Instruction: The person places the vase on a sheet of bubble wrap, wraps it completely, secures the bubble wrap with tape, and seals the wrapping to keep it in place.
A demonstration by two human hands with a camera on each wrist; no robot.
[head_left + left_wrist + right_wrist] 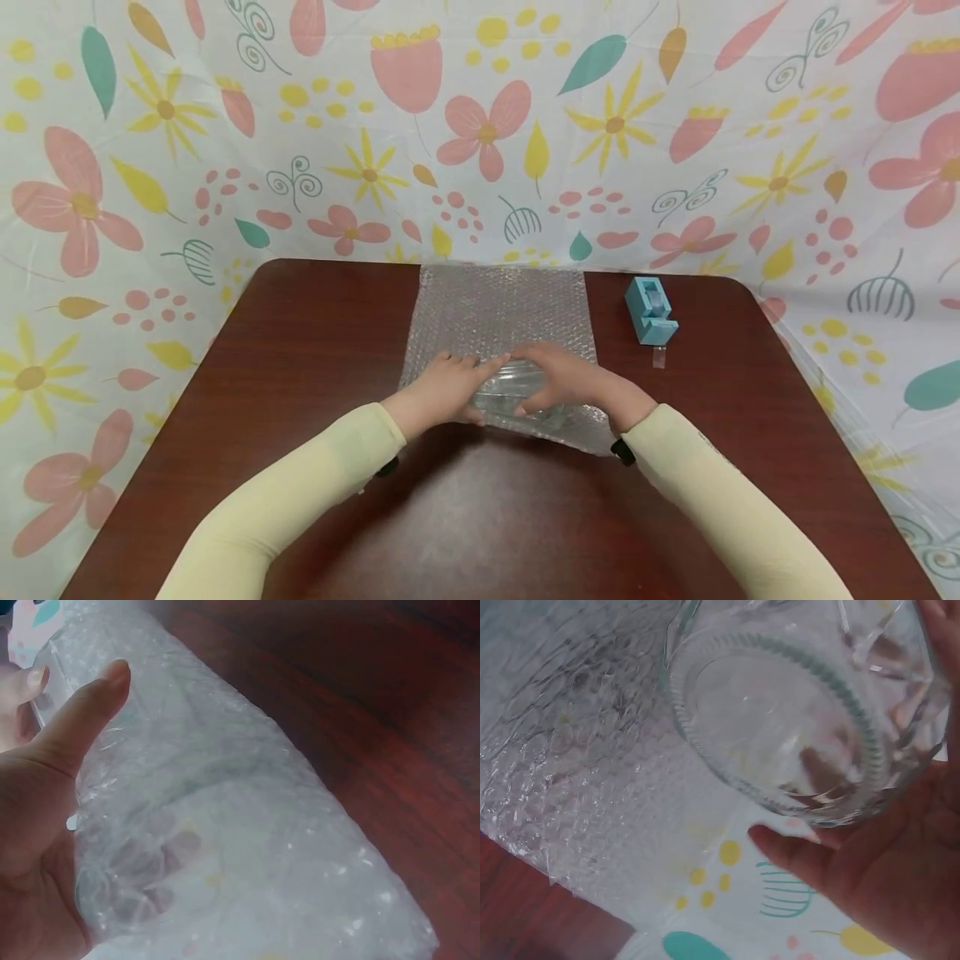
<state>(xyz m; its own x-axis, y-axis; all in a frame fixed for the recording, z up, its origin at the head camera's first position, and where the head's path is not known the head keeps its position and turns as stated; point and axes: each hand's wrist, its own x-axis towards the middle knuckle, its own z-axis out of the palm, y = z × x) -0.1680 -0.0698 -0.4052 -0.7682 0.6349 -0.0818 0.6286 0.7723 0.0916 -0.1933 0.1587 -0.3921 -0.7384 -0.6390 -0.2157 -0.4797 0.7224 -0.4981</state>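
A clear glass vessel lies on its side on a long sheet of bubble wrap, between my two hands. Its round, ribbed base faces the right wrist camera. My left hand holds the left side, its thumb laid over bubble wrap that bulges up there. From the right, my right hand curves round the glass, index finger across the top and thumb spread low beside the base. The vessel's far end is hidden by the wrap and left hand.
A blue tape dispenser stands at the back right of the dark wooden table, a strip of clear tape hanging off its front. Behind the table rises a flower-patterned cloth.
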